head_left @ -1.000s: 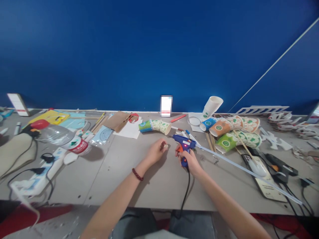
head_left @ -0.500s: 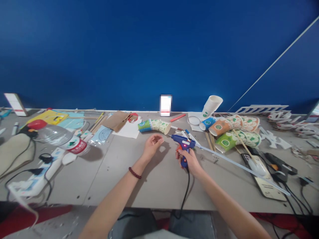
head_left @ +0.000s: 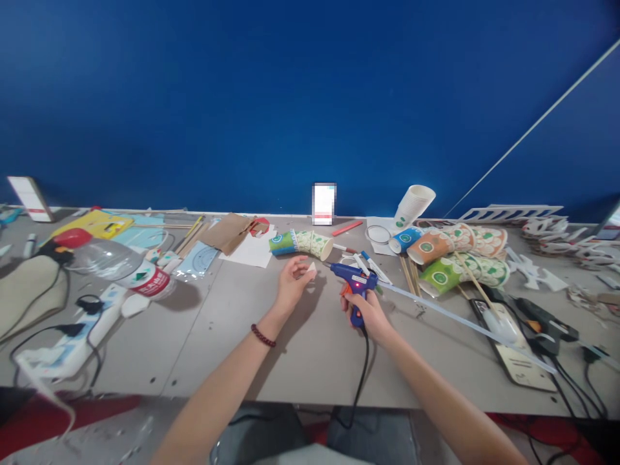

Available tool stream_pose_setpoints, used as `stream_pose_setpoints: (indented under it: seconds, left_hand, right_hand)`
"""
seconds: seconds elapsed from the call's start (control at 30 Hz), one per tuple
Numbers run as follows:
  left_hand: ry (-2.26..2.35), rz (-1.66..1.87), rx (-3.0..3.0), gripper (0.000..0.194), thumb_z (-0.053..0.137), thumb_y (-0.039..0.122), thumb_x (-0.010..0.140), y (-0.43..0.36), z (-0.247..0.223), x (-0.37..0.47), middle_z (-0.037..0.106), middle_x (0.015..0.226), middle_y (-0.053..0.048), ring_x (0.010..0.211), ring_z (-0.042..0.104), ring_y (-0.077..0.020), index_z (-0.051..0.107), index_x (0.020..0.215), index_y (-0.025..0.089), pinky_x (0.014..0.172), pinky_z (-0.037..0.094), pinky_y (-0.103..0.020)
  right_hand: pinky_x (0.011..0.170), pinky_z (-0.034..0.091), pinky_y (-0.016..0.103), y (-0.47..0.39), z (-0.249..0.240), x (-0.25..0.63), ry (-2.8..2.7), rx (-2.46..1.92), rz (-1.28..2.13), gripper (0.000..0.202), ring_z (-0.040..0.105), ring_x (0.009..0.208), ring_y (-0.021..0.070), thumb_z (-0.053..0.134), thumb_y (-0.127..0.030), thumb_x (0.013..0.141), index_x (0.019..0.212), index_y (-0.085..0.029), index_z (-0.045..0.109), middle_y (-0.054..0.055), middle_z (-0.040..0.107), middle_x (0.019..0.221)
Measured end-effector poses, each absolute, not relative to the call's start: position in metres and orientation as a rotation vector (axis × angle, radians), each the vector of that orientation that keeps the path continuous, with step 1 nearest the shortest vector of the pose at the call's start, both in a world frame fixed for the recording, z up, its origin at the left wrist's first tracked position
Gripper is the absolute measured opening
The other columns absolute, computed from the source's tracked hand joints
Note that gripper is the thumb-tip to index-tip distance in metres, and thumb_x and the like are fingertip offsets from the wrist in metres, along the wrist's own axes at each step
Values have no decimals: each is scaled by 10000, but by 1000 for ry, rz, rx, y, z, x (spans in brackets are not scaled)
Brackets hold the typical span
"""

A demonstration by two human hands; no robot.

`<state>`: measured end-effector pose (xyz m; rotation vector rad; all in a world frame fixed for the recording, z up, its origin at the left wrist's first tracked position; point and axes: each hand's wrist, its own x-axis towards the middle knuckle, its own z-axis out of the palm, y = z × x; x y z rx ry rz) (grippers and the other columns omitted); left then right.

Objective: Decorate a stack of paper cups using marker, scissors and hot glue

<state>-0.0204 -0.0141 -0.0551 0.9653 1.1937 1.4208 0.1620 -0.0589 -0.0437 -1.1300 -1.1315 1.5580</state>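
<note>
The background is filled by a blue wall (head_left: 290, 110), below which a grey table (head_left: 290, 361) is spread with craft materials. A clear bottle (head_left: 116, 268) is seen lying at the left. A blue glue gun (head_left: 356, 276), fed by a long translucent glue stick (head_left: 460, 315), is gripped around its handle by the right hand (head_left: 364, 311) at mid-table; whether the trigger is pressed cannot be told. Joined paper cups (head_left: 301, 243) are laid just beyond. By the left hand (head_left: 292, 284), a small pale piece (head_left: 311, 267) is pinched near the nozzle.
</note>
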Motion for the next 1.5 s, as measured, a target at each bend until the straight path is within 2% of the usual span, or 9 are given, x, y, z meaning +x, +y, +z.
stream_pose_setpoints:
  seconds: [0.2, 0.4, 0.57, 0.73, 1.0, 1.4, 1.5]
  left_hand:
    - [1212, 1383, 1006, 390, 767, 333, 598, -18, -55, -17, 639, 758, -17, 645, 580, -125, 635, 923, 161, 489, 483, -217]
    - [1238, 1342, 971, 305, 770, 326, 596, -18, -58, -18, 670, 734, -26, 635, 589, -116, 701, 835, 149, 632, 504, -263]
    - [1212, 1330, 875, 348, 782, 308, 578, -16, -58, -19, 673, 751, -31, 652, 596, -114, 692, 870, 142, 653, 492, -258]
    - [1197, 1433, 932, 392, 790, 315, 571, -15, -59, -18, 618, 791, -2, 633, 560, -89, 641, 895, 155, 653, 502, -258]
    - [1169, 1444, 1003, 403, 787, 337, 578, -14, -60, -16, 575, 801, -4, 715, 544, -104, 617, 899, 164, 704, 520, -271]
    - [1156, 1452, 1002, 376, 781, 331, 582, -15, -61, -15, 582, 816, -4, 710, 550, -103, 624, 880, 166, 689, 521, -270]
    - [1149, 1435, 995, 377, 778, 336, 585, -15, -59, -15, 573, 790, 3, 687, 548, -100, 619, 880, 164, 636, 517, -249]
  right_hand:
    - [292, 362, 194, -57, -48, 163, -1131, -1124, 1579, 188, 486, 318, 89, 572, -335, 730, 700, -150, 556, -25, 566, 551]
    - [299, 369, 197, -57, -49, 162, -1129, -1156, 1570, 182, 481, 321, 88, 571, -335, 711, 717, -154, 561, -33, 563, 538]
    - [299, 368, 200, -57, -52, 162, -1123, -1206, 1564, 163, 479, 319, 89, 560, -317, 694, 680, -154, 558, -29, 559, 524]
    - [290, 364, 197, -57, -52, 161, -1125, -1221, 1563, 149, 474, 307, 88, 559, -306, 672, 664, -157, 559, -37, 546, 504]
    - [287, 345, 191, -57, -50, 161, -1139, -1246, 1545, 152, 462, 302, 84, 553, -309, 674, 614, -170, 534, -34, 535, 482]
    - [288, 342, 197, -57, -50, 161, -1173, -1247, 1511, 189, 454, 301, 85, 545, -305, 676, 541, -183, 492, -29, 512, 465]
    - [282, 338, 193, -58, -48, 161, -1166, -1260, 1515, 176, 453, 303, 85, 543, -305, 663, 545, -187, 487, -35, 506, 458]
